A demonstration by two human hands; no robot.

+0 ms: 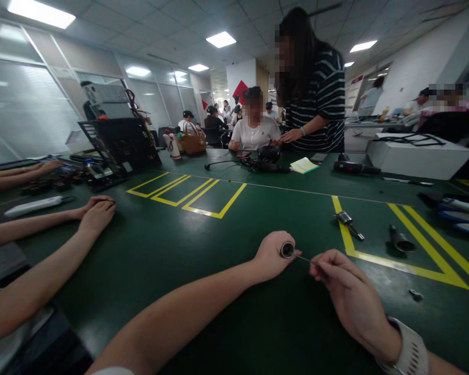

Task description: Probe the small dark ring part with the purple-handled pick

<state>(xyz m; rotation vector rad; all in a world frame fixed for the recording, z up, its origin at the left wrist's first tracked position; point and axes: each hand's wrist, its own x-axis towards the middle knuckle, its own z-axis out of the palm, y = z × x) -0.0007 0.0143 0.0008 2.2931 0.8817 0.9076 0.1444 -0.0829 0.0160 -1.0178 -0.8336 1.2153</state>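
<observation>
My left hand [271, 256] is closed around a hollow round metal part [283, 250], its dark open end facing me. Between the thumb and fingers of my right hand [346, 284], which wears a pale watch, is a thin metal rod [305, 259]. The rod's far end reaches the mouth of the round part; how deep it goes I cannot tell. To the right on the green table [219, 245] lie a metal part with a shaft [349, 225], a dark cup-shaped metal part [399, 240] and a small metal piece [415, 295].
Yellow tape [406, 264] marks the table. A co-worker's hands [97, 216] rest at left, near a white handheld tool [33, 207]. Across the table are a black tool with a cable [266, 162], a notepad [304, 165], a white box [418, 153] and two people.
</observation>
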